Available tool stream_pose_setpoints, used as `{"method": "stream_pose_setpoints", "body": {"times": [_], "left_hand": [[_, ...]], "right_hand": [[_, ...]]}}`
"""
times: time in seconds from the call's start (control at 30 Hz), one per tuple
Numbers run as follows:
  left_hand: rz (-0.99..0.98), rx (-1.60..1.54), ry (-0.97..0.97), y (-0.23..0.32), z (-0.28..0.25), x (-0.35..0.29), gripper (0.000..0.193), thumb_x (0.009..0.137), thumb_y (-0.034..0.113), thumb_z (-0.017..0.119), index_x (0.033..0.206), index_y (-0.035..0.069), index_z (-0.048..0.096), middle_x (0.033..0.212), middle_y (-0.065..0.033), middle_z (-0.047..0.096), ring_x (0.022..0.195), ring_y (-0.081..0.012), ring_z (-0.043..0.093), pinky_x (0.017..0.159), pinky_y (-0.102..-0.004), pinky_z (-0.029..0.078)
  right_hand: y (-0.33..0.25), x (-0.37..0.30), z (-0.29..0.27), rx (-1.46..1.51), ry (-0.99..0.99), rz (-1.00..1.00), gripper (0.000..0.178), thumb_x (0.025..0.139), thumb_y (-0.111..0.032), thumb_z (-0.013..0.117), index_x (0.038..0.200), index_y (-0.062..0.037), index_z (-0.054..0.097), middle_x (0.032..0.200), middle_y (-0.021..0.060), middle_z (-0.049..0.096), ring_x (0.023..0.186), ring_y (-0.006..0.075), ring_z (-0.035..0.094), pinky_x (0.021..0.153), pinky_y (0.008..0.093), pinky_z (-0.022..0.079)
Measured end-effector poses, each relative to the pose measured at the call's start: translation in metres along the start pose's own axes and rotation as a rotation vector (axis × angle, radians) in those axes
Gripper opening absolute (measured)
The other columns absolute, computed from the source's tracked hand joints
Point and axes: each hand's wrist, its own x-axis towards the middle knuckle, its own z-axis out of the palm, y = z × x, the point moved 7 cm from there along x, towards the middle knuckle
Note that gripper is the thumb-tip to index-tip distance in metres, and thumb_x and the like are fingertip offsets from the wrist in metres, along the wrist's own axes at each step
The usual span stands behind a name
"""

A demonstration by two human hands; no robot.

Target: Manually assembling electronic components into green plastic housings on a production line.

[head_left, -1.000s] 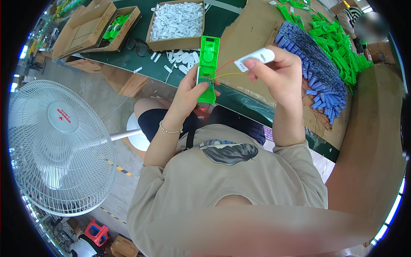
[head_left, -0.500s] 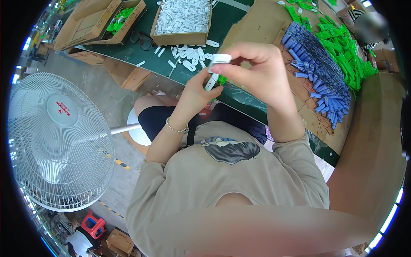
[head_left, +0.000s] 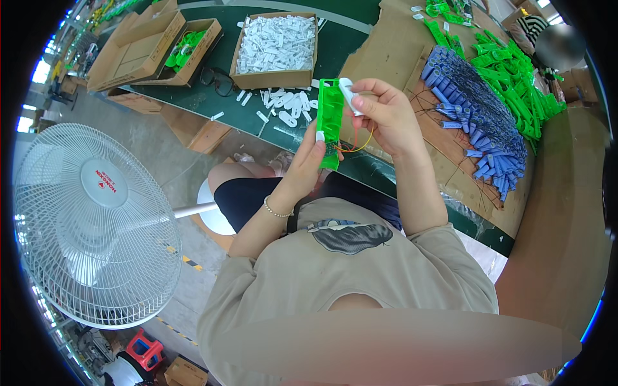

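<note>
My left hand (head_left: pixel 304 166) grips the lower end of a long bright green plastic casing (head_left: pixel 331 114), its thumb by a small white part at the casing's edge. Pinched between thumb and fingers of my right hand (head_left: pixel 391 121) is a white oval plastic piece (head_left: pixel 349 95), tilted beside the casing's upper end. Red and yellow wires (head_left: pixel 369 139) loop between the casing's lower part and my right hand. Beyond my hands, loose white plastic pieces (head_left: pixel 288 103) lie on the green tabletop (head_left: pixel 193 103).
A cardboard box (head_left: pixel 273 79) full of small white parts stands behind the loose pieces, with black-framed glasses (head_left: pixel 217 82) beside it. Rows of blue cylinders (head_left: pixel 470 109) and green casings (head_left: pixel 515 83) cover cardboard at right. A white fan (head_left: pixel 96 225) stands left; another person (head_left: pixel 534 29) is far right.
The green casing has come up into view in my left hand, its open length now showing. My right hand has moved slightly down with the white piece, and the wires now show.
</note>
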Motion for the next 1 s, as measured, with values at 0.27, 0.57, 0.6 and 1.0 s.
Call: {"method": "stream_pose_setpoints", "body": {"times": [0.27, 0.57, 0.6, 1.0], "left_hand": [[0.083, 0.145, 0.037, 0.015, 0.006, -0.001, 0.055, 0.099, 0.035, 0.035, 0.142, 0.002, 0.022, 0.109, -0.0104, 0.052, 0.088, -0.0147, 0.056, 0.078, -0.0278, 0.047], [0.049, -0.13, -0.051, -0.008, 0.011, -0.007, 0.059, 0.098, 0.034, 0.041, 0.143, 0.004, 0.02, 0.107, -0.0099, 0.053, 0.086, -0.0156, 0.057, 0.074, -0.0281, 0.048], [0.031, -0.192, -0.049, -0.013, 0.015, -0.008, 0.06, 0.097, 0.035, 0.043, 0.143, 0.004, 0.02, 0.106, -0.0098, 0.053, 0.085, -0.0156, 0.057, 0.074, -0.0279, 0.048], [0.382, 0.532, 0.396, 0.046, -0.019, -0.011, 0.082, 0.077, 0.005, 0.069, 0.142, 0.002, 0.019, 0.126, -0.0209, 0.044, 0.108, -0.0283, 0.053, 0.091, -0.0398, 0.044]], "right_hand": [[0.005, 0.004, 0.001, -0.088, -0.047, -0.06, 0.032, 0.078, -0.004, 0.071, 0.105, 0.0032, 0.058, 0.084, 0.007, 0.066, 0.068, 0.008, 0.057, 0.06, 0.0202, 0.045], [0.013, 0.006, -0.017, -0.517, 0.202, -0.404, 0.031, 0.075, -0.007, 0.074, 0.1, 0.0017, 0.059, 0.072, -0.0014, 0.057, 0.066, 0.0047, 0.05, 0.058, 0.0185, 0.038], [0.014, 0.006, -0.015, -0.511, 0.209, -0.402, 0.031, 0.075, -0.006, 0.074, 0.101, 0.0016, 0.059, 0.073, -0.0013, 0.056, 0.065, 0.005, 0.049, 0.058, 0.0189, 0.039], [0.018, -0.008, 0.014, -0.322, -0.125, -0.068, 0.044, 0.078, 0.001, 0.067, 0.12, 0.0039, 0.055, 0.099, 0.0075, 0.064, 0.09, 0.012, 0.061, 0.078, 0.025, 0.05]]}}
